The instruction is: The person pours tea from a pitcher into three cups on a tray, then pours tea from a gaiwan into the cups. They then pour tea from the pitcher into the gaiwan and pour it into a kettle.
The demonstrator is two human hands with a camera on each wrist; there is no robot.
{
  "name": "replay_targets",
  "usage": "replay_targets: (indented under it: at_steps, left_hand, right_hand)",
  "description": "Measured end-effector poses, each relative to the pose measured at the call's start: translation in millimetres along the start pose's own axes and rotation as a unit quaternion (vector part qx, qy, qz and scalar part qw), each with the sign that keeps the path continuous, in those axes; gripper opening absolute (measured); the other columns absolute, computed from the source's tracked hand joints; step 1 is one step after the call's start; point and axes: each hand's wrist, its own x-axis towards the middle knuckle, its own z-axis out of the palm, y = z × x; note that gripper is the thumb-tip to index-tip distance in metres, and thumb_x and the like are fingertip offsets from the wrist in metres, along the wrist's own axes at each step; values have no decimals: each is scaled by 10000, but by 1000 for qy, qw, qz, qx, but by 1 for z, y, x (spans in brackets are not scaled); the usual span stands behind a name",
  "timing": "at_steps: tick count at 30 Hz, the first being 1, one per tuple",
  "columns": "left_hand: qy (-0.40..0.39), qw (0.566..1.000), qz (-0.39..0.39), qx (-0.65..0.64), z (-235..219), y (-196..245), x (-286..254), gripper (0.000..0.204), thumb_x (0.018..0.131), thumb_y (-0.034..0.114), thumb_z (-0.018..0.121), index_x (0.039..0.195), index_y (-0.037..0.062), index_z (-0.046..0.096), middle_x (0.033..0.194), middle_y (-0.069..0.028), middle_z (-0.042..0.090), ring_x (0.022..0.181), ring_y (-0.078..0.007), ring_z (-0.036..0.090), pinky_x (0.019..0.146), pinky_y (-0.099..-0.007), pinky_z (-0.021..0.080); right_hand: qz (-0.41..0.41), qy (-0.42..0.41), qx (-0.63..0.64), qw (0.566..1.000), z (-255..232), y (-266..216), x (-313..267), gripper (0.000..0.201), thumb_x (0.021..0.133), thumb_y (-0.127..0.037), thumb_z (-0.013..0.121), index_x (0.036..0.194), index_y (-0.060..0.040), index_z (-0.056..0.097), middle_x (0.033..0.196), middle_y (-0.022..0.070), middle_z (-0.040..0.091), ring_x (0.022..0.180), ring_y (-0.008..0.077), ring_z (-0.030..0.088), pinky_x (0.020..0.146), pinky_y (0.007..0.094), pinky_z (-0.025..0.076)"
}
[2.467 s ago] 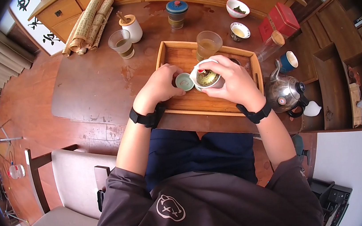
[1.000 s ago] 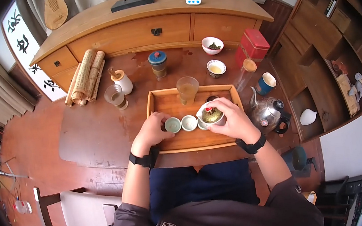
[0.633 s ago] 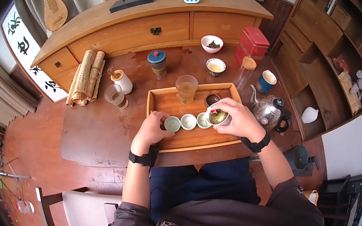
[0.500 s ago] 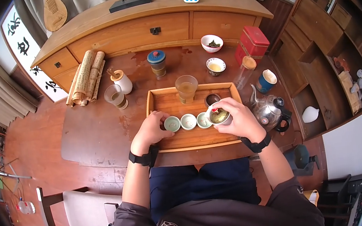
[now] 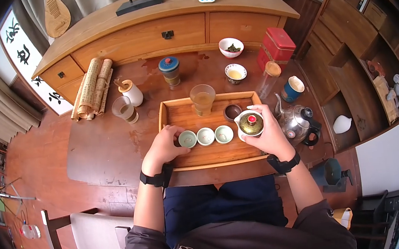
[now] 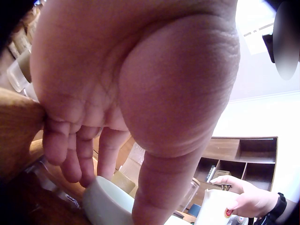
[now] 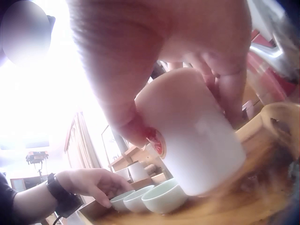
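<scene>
My right hand (image 5: 269, 131) grips a white lidded teapot (image 7: 197, 136) with a red emblem; its gold-toned lid (image 5: 251, 122) has a red knob. The pot is close over the right end of the wooden tray (image 5: 208, 160), right of the cups. Three pale green teacups stand in a row: the left cup (image 5: 188, 139), the middle cup (image 5: 206, 136) and the right cup (image 5: 223, 134). My left hand (image 5: 165, 147) holds the left cup between thumb and fingers, as the left wrist view shows from below the palm.
In the tray are a glass of pale liquid (image 5: 203, 99) and a small dark bowl (image 5: 232, 113). A steel kettle (image 5: 297, 122) stands close to the right. Beyond are a red tin (image 5: 277, 47), a corked glass jar (image 5: 269, 78) and a blue-lidded cup (image 5: 170, 71).
The teapot, earlier tilted over the cups, has moved right and come more upright, uncovering the right cup and small dark bowl. The left hand stays at the left cup. The head view has shifted.
</scene>
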Motion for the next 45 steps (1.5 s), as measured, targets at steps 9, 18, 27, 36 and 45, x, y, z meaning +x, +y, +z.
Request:
replay_targets:
  at_steps: [9, 18, 27, 36, 45]
  left_hand:
    - [-1, 1000, -11, -4, 0, 0, 0, 564, 644, 112, 944, 1159, 9, 736, 1006, -102, 677, 933, -231, 646, 869, -341, 547]
    - [-6, 1000, 8, -6, 1, -7, 2, 564, 647, 121, 941, 1154, 2, 725, 1009, -104, 687, 911, -232, 651, 860, -344, 547]
    - [-7, 998, 26, 60, 7, -3, 5, 720, 644, 204, 955, 1268, -19, 673, 1196, -200, 679, 1140, -334, 653, 999, -406, 533]
    - [68, 981, 1, 181, 34, 12, 1, 606, 688, 194, 878, 1227, 10, 670, 1213, -224, 648, 1181, -418, 615, 1013, -478, 541]
    - [102, 980, 41, 168, 22, 15, 6, 443, 711, 199, 840, 1087, -10, 734, 1091, -232, 701, 1045, -415, 683, 946, -476, 569]
  right_hand:
    - [11, 20, -46, 999, 2, 13, -4, 724, 771, -105, 857, 1386, -32, 481, 1336, 201, 557, 1257, 361, 616, 1081, 429, 505]
    - [22, -17, -92, 995, -2, 9, -7, 773, 763, -103, 845, 1440, -53, 476, 1320, 207, 530, 1242, 412, 580, 1084, 458, 494]
    - [-163, -47, -172, 970, 28, -50, 17, 678, 753, -158, 853, 1354, -15, 576, 1286, 182, 570, 1201, 395, 588, 1046, 471, 498]
    - [-136, -201, -293, 925, 108, -6, 47, 598, 763, -265, 869, 1286, -38, 690, 1128, 163, 688, 1132, 387, 661, 1157, 553, 448]
    - [-108, -196, -254, 941, 99, -19, 53, 566, 772, -257, 834, 1266, -18, 695, 1105, 199, 673, 1099, 400, 669, 1015, 464, 535]
